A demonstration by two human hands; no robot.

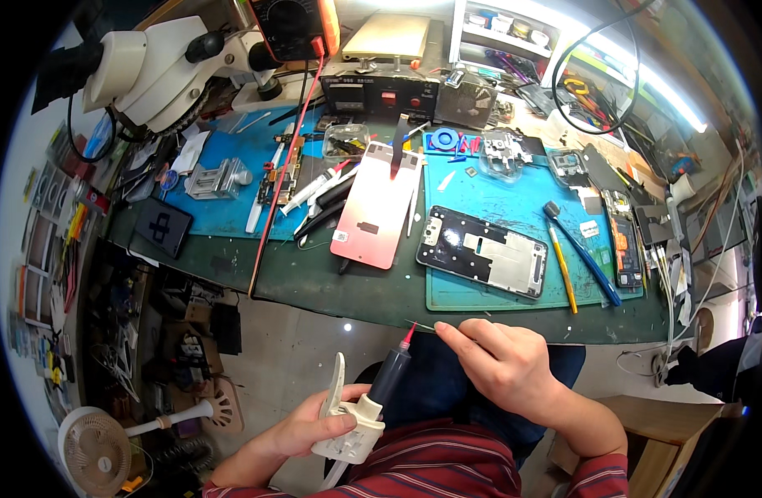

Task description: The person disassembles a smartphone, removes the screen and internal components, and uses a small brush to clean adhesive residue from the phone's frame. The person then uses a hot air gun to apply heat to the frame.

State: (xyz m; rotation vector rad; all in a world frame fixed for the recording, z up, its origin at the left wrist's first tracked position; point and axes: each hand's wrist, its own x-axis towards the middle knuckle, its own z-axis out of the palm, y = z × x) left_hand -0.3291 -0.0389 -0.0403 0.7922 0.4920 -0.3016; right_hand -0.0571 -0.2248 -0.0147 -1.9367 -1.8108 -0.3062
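Observation:
My left hand (304, 426) is wrapped round a white dispensing gun (347, 436), its lever sticking up beside the fingers. A dark syringe barrel (389, 375) is fitted in the gun and tilts up and away, ending in a red nozzle (408, 337). My right hand (505, 365) is closed, thumb and forefinger pinching a thin needle-like piece (422, 326) whose far end is at the nozzle's tip; whether they touch I cannot tell. Both hands are over my lap, in front of the bench edge. Beyond them lies a black and silver phone frame (483, 253).
A pink phone panel (377, 212) lies left of the frame. On the blue mat (455, 292) are a yellow-handled tool (562, 270) and a blue brush (588, 259). A red cable (274, 178) hangs from the orange multimeter (294, 25). A microscope (156, 70) overhangs the left; a fan (94, 452) stands lower left.

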